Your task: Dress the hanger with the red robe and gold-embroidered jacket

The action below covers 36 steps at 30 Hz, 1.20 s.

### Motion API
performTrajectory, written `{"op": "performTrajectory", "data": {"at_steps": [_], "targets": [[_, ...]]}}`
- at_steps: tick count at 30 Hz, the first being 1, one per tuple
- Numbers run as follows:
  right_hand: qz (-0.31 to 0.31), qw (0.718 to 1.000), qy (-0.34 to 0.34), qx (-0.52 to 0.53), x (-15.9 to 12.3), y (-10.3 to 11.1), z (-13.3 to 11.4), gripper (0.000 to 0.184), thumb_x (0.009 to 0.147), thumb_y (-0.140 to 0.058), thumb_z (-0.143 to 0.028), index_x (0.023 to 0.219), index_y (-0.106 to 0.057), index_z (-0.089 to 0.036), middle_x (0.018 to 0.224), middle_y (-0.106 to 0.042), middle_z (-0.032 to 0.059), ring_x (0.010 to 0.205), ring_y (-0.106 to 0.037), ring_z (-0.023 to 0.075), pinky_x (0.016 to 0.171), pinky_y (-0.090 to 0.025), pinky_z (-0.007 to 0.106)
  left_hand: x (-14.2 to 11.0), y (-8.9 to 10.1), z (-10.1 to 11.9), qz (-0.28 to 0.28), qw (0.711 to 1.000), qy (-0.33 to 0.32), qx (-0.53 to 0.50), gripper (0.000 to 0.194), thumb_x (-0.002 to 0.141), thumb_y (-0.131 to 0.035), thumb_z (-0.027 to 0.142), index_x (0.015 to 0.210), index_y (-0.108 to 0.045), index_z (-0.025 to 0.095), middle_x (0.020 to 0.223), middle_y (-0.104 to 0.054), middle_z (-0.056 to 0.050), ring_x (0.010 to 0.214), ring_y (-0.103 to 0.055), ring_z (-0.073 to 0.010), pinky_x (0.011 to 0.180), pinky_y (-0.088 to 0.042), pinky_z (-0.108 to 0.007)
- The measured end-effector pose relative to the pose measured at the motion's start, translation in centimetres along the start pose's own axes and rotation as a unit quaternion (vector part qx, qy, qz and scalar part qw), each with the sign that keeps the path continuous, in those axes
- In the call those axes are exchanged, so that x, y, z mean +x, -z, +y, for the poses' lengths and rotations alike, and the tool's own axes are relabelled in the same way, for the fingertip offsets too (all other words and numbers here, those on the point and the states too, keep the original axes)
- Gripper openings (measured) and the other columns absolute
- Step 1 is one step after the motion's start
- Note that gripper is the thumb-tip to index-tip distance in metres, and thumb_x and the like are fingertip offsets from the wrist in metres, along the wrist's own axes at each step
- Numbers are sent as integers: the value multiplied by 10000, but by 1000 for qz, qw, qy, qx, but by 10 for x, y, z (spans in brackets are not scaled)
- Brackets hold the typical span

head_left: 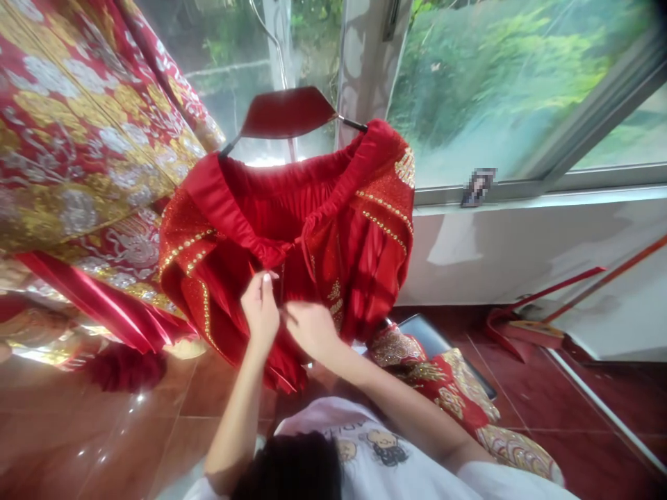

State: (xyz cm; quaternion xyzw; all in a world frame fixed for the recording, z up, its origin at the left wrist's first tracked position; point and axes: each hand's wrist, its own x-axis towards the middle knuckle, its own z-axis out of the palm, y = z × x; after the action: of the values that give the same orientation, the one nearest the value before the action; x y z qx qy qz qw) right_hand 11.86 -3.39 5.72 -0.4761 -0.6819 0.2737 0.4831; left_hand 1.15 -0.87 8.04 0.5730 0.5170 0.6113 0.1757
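Note:
A red skirt [359, 264] with a gathered waistband and gold beaded trim hangs from a hanger [292, 114] before the window. In front of the waistband, my left hand [260, 312] is closed in a pinch, thumb against fingers. A small red tip juts out above it, too fine to name. Close beside it on the right is my right hand [310, 330], fingers curled inward and slightly blurred. Whatever that hand grips is hidden. A thin red cord [308, 243] hangs at the waistband's front.
A red, gold and silver embroidered garment [99, 139] hangs at the left. Embroidered red cloth [448, 389] lies over a dark flat object at the lower right. A red dustpan [500, 326] and a broom [542, 333] stand by the wall under the window.

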Motion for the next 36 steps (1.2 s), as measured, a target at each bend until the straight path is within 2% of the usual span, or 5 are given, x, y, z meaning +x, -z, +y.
{"op": "performTrajectory", "data": {"at_steps": [4, 12, 23, 30, 36], "targets": [[196, 979, -14, -63, 39, 30, -11, 370, 843, -630, -376, 1164, -620, -193, 1150, -629, 135, 906, -617, 224, 752, -458, 303, 18, 24, -20, -8, 995, -55, 83, 287, 949, -457, 348, 887, -678, 175, 813, -677, -20, 685, -575, -130, 670, -430, -220], [-35, 992, -29, 114, 33, 20, -12, 316, 919, -489, -300, 619, -477, -203, 545, -536, -21, 471, -495, 98, 540, -354, 210, 87, 53, -39, -3, 994, -51, 96, 229, 873, -495, 281, 775, -658, 155, 753, -656, -30, 707, -576, -142, 730, -454, -238], [-51, 968, -140, 202, 6, 35, 1, 402, 844, -535, -432, 530, -509, -183, 482, -486, -24, 471, -455, 96, 481, -318, 215, -71, -14, -6, -147, 954, 178, -193, 422, 923, -465, 569, 695, -500, 215, 512, -420, 36, 454, -395, -117, 459, -360, -260], [-87, 905, -198, 365, 8, 30, -24, 210, 653, -732, -342, 747, -715, -154, 619, -662, 8, 561, -580, 115, 544, -450, 225, -63, 10, -8, -181, 948, 208, -160, 477, 801, -643, 589, 588, -568, 169, 497, -496, 1, 474, -443, -117, 466, -380, -254], [-31, 917, -175, 357, -3, 9, -28, 141, 753, -654, -302, 695, -667, -174, 615, -662, 0, 579, -615, 126, 561, -471, 217, -46, 48, -6, -152, 960, 197, -126, 452, 777, -715, 455, 1135, -651, 187, 1025, -700, -92, 878, -671, -210, 763, -568, -330]]}}
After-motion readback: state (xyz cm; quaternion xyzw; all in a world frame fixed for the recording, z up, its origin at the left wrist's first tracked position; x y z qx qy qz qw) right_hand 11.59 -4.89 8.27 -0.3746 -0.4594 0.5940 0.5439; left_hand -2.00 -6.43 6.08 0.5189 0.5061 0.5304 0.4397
